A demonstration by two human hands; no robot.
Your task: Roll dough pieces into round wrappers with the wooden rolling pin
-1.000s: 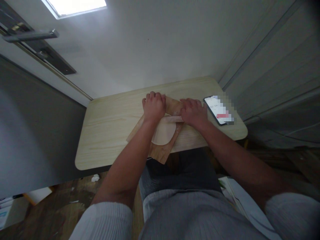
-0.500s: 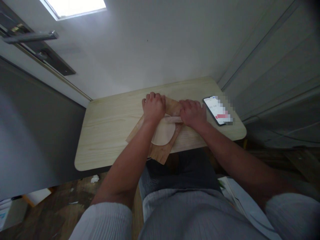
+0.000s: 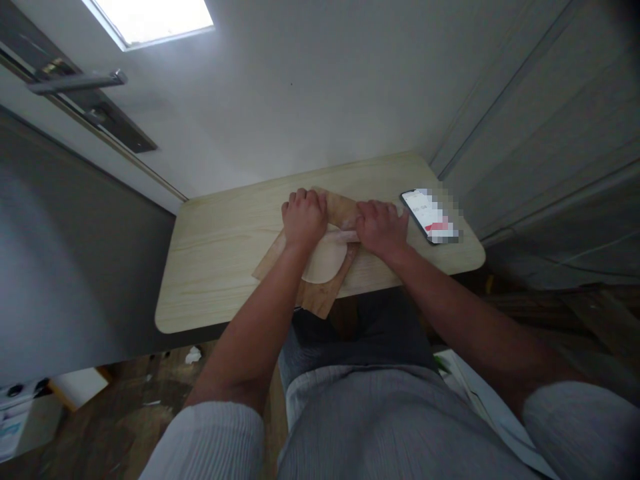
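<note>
A pale, flat round of dough [image 3: 325, 259] lies on a brown wooden board [image 3: 316, 300], which sits askew on the table and juts past its front edge. Across the far part of the dough runs a light rolling pin [image 3: 346, 236], seen only in the gap between my hands. My left hand [image 3: 305, 217] is closed over its left end, fingers curled forward, and my forearm hides part of the board. Over the right end, my right hand [image 3: 383, 227] is closed as well, just off the board's right side.
A phone [image 3: 429, 215] with a lit screen lies right of my right hand on the light wood table [image 3: 215, 253]. The table stands against a white door with a metal handle [image 3: 80, 81]. A grey panel [image 3: 75, 267] is at the left.
The whole view has shifted slightly. Both hands stay closed on the rolling pin, and the dough and board look much the same.
</note>
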